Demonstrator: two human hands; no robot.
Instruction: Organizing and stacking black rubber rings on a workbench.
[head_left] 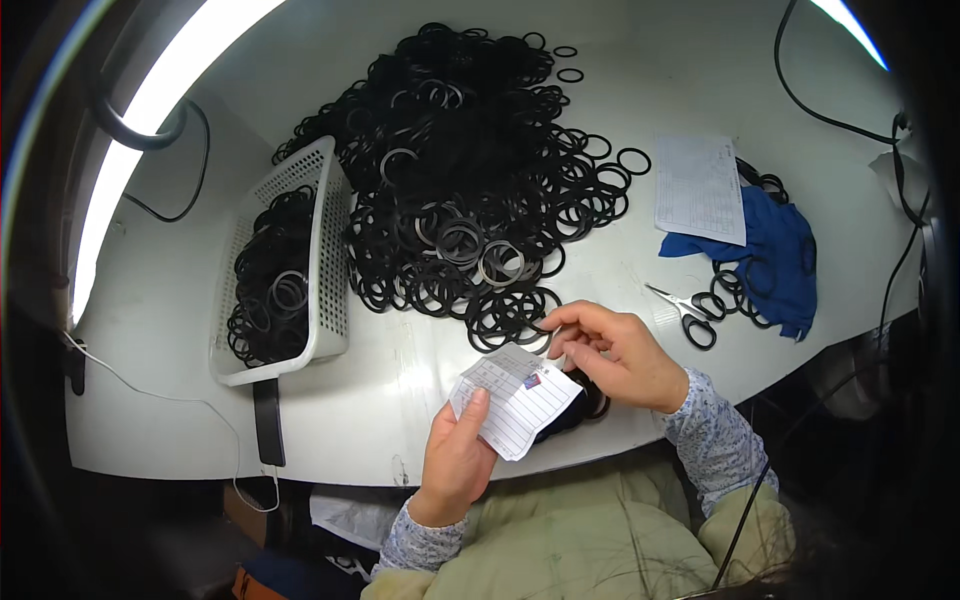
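A creased white paper slip [515, 400] with ruled lines and a small coloured mark is held in my left hand [460, 450], thumb on top. Just beyond the slip's upper right edge is my right hand [620, 355], its fingers curled and drawn together. Whatever may be between those fingertips is too small to make out. Partly hidden under the slip and my right hand lies a dark bundle [560, 422] with black rings at its side. A big heap of black rubber-like rings [470, 180] spreads over the white table beyond my hands.
At left stands a white perforated basket [328, 240] holding black rings, with a dark flat phone-like device [268, 420] and white cable beside it. Black-handled scissors [695, 315] lie right of my right hand. Farther right, a printed sheet [698, 190] overlaps a blue cloth [785, 255].
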